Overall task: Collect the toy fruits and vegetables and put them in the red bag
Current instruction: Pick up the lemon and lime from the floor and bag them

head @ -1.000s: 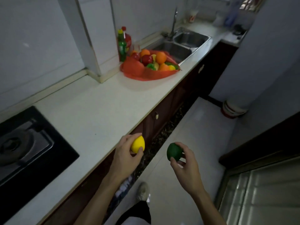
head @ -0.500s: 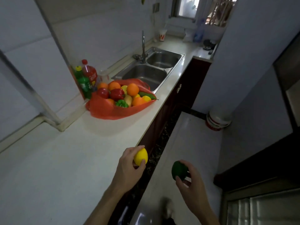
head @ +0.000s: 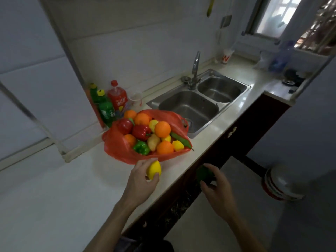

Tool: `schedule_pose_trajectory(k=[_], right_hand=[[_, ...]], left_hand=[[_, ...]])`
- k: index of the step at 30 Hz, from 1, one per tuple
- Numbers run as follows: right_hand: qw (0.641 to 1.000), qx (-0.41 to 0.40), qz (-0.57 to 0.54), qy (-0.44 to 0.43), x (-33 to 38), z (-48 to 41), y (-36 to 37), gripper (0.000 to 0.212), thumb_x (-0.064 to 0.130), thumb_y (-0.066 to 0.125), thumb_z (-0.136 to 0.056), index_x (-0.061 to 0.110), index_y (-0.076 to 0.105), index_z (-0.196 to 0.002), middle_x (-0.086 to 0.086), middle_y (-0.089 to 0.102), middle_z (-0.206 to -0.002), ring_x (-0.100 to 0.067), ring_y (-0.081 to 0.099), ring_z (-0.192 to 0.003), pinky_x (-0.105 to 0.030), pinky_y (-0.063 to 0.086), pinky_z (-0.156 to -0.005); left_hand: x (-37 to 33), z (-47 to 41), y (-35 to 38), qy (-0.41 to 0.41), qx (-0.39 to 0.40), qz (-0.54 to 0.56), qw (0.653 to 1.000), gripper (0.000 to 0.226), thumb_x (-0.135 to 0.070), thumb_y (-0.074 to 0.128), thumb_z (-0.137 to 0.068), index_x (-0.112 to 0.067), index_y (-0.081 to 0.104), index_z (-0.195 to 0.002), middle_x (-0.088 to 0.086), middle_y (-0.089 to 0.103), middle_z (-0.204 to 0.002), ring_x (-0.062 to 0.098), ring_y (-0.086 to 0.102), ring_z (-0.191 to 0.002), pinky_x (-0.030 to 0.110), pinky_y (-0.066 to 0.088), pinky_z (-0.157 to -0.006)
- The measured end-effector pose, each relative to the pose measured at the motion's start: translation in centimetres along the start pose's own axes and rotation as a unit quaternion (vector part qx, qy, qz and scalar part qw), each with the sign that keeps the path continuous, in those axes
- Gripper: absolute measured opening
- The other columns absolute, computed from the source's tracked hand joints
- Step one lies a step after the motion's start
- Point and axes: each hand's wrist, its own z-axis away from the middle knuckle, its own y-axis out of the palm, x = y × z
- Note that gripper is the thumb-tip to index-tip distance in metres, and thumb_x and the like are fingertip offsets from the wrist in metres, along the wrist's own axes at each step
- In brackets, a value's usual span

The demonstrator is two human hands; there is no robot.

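Note:
The red bag [head: 120,150] lies open on the white counter [head: 54,188], heaped with several toy oranges, peppers, lemons and a green chilli. My left hand [head: 140,180] grips a yellow toy lemon [head: 153,169] just in front of the bag's near edge. Over the counter's front edge, my right hand [head: 218,188] holds a dark green toy fruit [head: 204,174], partly hidden by the fingers.
Green and red drink bottles [head: 109,100] stand against the wall behind the bag. A steel double sink [head: 196,104] with a tap lies to the bag's right. Dark cabinet fronts [head: 236,135] run below the counter. A white bucket [head: 280,186] sits on the floor at right.
I have walked along the counter toward the bag, which now looks much nearer. Both hands still carry their fruits, and the lemon has come up close to the bag's edge.

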Motion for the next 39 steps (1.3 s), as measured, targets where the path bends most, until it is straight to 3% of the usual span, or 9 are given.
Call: schedule_pose_trajectory(k=[5, 12, 18, 22, 26, 31, 39], right_hand=[[0.995, 0.053, 0.000, -0.079, 2.2, -10.4, 1.8, 0.053, 0.007, 0.065, -0.084, 0.037, 0.047, -0.124, 0.002, 0.048, -0.113, -0.007, 0.053, -0.102, -0.014, 0.051, -0.080], [0.985, 0.124, 0.019, -0.121, 4.4, -22.2, 6.2, 0.051, 0.016, 0.066, -0.080, 0.033, 0.049, -0.125, -0.002, 0.052, -0.117, -0.017, 0.057, -0.101, -0.026, 0.057, -0.077], [0.965, 0.187, 0.049, -0.175, 5.8, -29.4, 9.9, 0.049, 0.016, 0.066, -0.084, 0.033, 0.047, -0.126, 0.004, 0.052, -0.118, -0.006, 0.053, -0.101, -0.014, 0.051, -0.076], [0.939, 0.269, 0.067, -0.203, 5.2, -33.7, 12.9, 0.047, 0.017, 0.065, -0.083, 0.031, 0.047, -0.125, -0.003, 0.055, -0.111, -0.014, 0.054, -0.095, -0.032, 0.052, -0.075], [0.900, 0.353, 0.094, -0.239, 4.1, -36.4, 15.3, 0.049, 0.016, 0.064, -0.083, 0.029, 0.046, -0.126, -0.006, 0.054, -0.103, -0.022, 0.053, -0.092, -0.035, 0.048, -0.075], [0.868, 0.416, 0.059, -0.264, 2.8, -38.3, 16.2, 0.053, 0.014, 0.066, -0.080, 0.036, 0.045, -0.123, -0.004, 0.052, -0.102, -0.014, 0.052, -0.086, -0.034, 0.052, -0.075], [0.843, 0.455, 0.055, -0.281, 2.2, -38.7, 15.1, 0.060, 0.015, 0.067, -0.082, 0.035, 0.042, -0.133, -0.003, 0.053, -0.108, -0.022, 0.054, -0.100, -0.039, 0.052, -0.087]], left_hand=[[1.5, -6.9, 0.8, -0.037, -0.040, -0.024, 0.998, 0.048, -0.027, 0.066, -0.081, -0.025, 0.057, -0.128, -0.001, 0.056, -0.118, 0.014, 0.055, -0.108, 0.029, 0.048, -0.089], [3.5, -13.5, 1.4, -0.094, -0.077, -0.014, 0.993, 0.047, -0.021, 0.066, -0.084, -0.023, 0.055, -0.130, -0.001, 0.054, -0.122, 0.012, 0.052, -0.112, 0.024, 0.040, -0.099], [5.0, -15.6, -0.1, -0.144, -0.159, -0.042, 0.976, 0.047, -0.018, 0.067, -0.083, -0.023, 0.055, -0.129, -0.005, 0.051, -0.121, 0.003, 0.046, -0.107, 0.017, 0.035, -0.092], [6.2, -16.2, -0.5, -0.200, -0.203, -0.053, 0.957, 0.049, -0.016, 0.067, -0.083, -0.023, 0.055, -0.129, -0.004, 0.052, -0.122, 0.006, 0.048, -0.110, 0.019, 0.037, -0.095], [6.5, -17.0, 0.2, -0.264, -0.196, -0.089, 0.940, 0.050, -0.016, 0.064, -0.084, -0.023, 0.052, -0.132, -0.001, 0.052, -0.126, 0.014, 0.049, -0.117, 0.020, 0.035, -0.096], [6.2, -17.5, 1.0, -0.338, -0.172, -0.126, 0.917, 0.054, -0.015, 0.064, -0.081, -0.025, 0.051, -0.133, 0.004, 0.053, -0.126, 0.023, 0.053, -0.115, 0.029, 0.042, -0.098], [5.0, -18.0, 2.1, -0.361, -0.210, -0.164, 0.894, 0.063, -0.020, 0.063, -0.083, -0.033, 0.038, -0.140, 0.003, 0.048, -0.138, 0.022, 0.046, -0.126, 0.036, 0.044, -0.102]])
